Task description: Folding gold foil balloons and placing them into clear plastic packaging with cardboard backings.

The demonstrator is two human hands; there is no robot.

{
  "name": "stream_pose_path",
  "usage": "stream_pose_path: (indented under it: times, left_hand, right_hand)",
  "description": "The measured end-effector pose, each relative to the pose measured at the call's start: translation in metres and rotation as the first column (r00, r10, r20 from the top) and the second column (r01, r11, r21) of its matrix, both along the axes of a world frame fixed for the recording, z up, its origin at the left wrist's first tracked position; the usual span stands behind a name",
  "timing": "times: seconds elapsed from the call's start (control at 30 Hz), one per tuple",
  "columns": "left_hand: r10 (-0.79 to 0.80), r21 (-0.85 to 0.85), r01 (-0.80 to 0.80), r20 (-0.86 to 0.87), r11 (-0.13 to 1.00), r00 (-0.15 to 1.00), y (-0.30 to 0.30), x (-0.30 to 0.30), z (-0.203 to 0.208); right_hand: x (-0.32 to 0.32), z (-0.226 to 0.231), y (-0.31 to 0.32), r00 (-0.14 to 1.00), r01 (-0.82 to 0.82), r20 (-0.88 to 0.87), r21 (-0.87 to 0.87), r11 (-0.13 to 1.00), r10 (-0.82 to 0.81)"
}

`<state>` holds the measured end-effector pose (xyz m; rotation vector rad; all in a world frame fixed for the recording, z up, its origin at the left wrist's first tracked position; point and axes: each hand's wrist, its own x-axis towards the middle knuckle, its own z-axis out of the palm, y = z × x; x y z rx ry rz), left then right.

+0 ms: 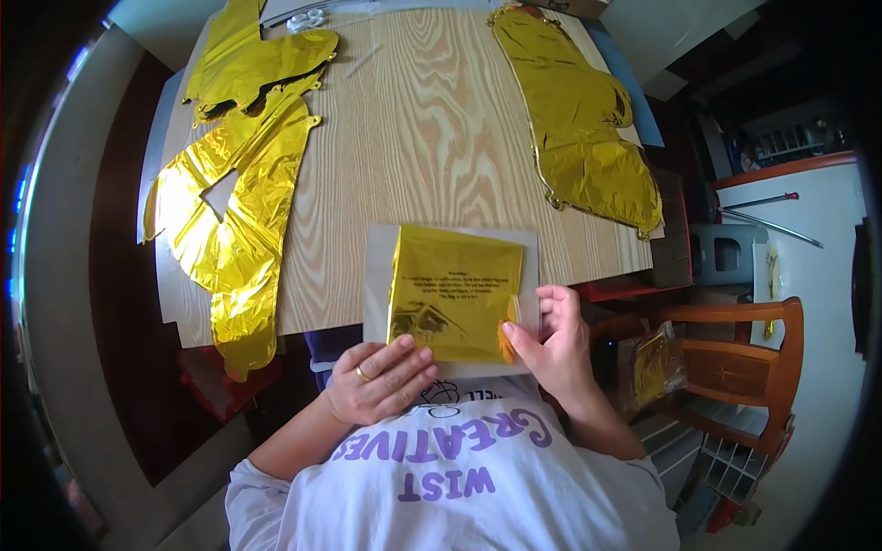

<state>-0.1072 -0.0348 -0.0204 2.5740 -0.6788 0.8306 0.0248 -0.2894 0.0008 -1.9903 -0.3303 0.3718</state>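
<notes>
Just off the near edge of the table, I hold a clear plastic packet [381, 275] with a folded gold foil balloon [459, 321] inside and dark print on its front. My left hand [381, 376], a ring on one finger, grips the packet's lower left corner, fingers across the front. On the right edge, my right hand [556, 344] pinches the packet, thumb in front and other fingers partly behind. A small orange piece [506, 342] shows by that thumb; what it is I cannot tell.
Flat gold foil balloons lie on the wooden table [413, 138]: an upper left one [262, 69], a lower left one [248, 220] overhanging the edge, and one at right [579, 119]. White rolls [308, 20] sit at the back. Another packet [654, 367] hangs by a wooden chair [726, 367].
</notes>
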Motion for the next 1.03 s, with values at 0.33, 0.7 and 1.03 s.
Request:
stream_pose_path:
  times: [0.33, 0.7, 1.03]
  left_hand:
    - [0.059, -0.731, -0.587, -0.608, 0.348, 0.792, 0.005, -0.026, -0.018]
    - [-0.171, -0.925, -0.183, -0.25, 0.334, 0.953, 0.03, 0.063, 0.069]
    - [-0.007, -0.769, -0.303, -0.371, 0.563, 0.929, 0.012, 0.086, 0.001]
  right_hand:
    - [-0.015, -0.026, -0.008, 0.998, -0.029, -0.039, 0.505, 0.863, 0.056]
    - [0.055, 0.048, 0.017, 0.919, -0.377, 0.321, 0.536, 0.755, 0.231]
    - [0.084, 0.013, 0.031, 0.983, -0.144, 0.181, 0.633, 0.761, 0.035]
